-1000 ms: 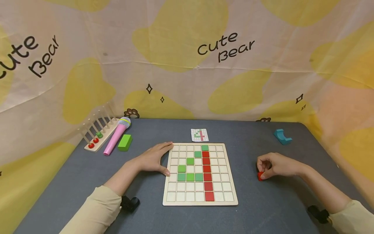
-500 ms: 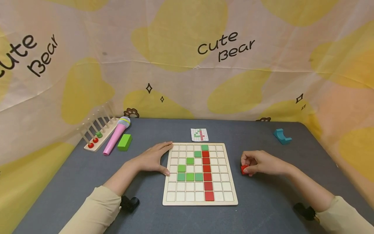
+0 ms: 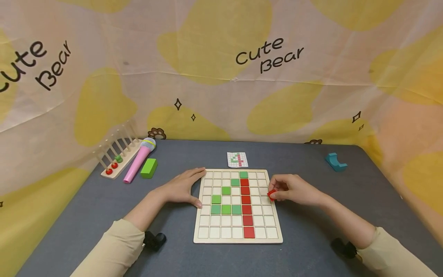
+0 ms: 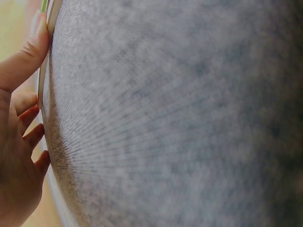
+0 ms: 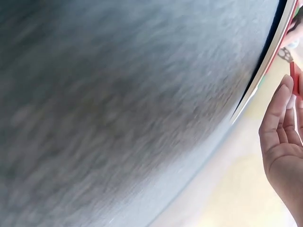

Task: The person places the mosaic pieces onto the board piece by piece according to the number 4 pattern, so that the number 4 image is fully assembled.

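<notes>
A wooden grid board (image 3: 238,241) lies on the dark table. A column of red tiles (image 3: 245,200) and several green tiles (image 3: 226,209) fill some of its white squares. My left hand (image 3: 180,187) rests at the board's left edge, thumb and fingers spread fairly straight against it, as the left wrist view also shows. Over the right edge of the board, my right hand (image 3: 294,188) pinches a red square tile (image 3: 271,195) between thumb and fingers. In the right wrist view the tile (image 5: 294,79) is tilted up on its edge.
Behind the board lies a small printed pattern card (image 3: 237,159). At the back left are a pegged bead rack (image 3: 124,161), a pink toy microphone (image 3: 138,159) and a green block (image 3: 149,168). A blue curved block (image 3: 335,162) stands at the back right.
My right hand has carried the red tile leftward from the table on the right to the board's right edge. My left hand has stayed at the board's left edge.
</notes>
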A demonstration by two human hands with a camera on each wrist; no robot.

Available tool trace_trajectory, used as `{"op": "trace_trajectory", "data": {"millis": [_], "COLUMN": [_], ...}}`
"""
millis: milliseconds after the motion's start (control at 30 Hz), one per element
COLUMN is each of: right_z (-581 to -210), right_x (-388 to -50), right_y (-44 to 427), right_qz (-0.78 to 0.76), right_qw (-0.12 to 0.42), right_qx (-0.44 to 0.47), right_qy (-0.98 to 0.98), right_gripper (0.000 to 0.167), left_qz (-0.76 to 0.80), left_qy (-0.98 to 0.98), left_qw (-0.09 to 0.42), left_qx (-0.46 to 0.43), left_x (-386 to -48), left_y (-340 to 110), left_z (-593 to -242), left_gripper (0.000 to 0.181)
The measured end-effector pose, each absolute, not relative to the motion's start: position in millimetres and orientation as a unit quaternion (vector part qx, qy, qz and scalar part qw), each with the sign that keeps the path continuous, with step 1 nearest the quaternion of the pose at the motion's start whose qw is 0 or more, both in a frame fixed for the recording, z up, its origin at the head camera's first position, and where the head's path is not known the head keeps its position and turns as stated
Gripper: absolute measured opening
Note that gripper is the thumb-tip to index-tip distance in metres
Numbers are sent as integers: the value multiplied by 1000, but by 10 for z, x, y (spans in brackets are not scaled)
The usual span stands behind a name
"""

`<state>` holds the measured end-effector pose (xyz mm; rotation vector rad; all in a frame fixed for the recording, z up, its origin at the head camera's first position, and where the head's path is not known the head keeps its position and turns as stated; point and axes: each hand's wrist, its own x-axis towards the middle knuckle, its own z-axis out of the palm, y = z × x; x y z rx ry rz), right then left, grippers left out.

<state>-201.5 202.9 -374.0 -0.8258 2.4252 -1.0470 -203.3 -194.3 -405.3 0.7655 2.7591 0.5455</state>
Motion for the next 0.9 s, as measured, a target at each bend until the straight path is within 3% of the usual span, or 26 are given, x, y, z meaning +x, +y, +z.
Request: {"op": "trace_trajectory", "data": {"millis": [233,500,900], "right_z": [-3779,-3771,-3836], "right_x": [-2000,-1929,-1897], "right_y": [1855,1693,1629], "right_qz": [-371,-334,-330], "right_qw": [207,198,185], "right_qx": [-301,-328,-351], "right_qy": [854,861,857], "right_gripper": [9,12,4], "left_qz": [186,186,189], "left_qy": [941,941,940], "left_qw": [114,117,113], "left_qx": [260,259,260], "left_x": [-2045,-2040,-2037], "left_y": [-1943,-1936,-1941], "left_z": [-4065,-4059,-4052], "left_gripper": [115,115,114]}}
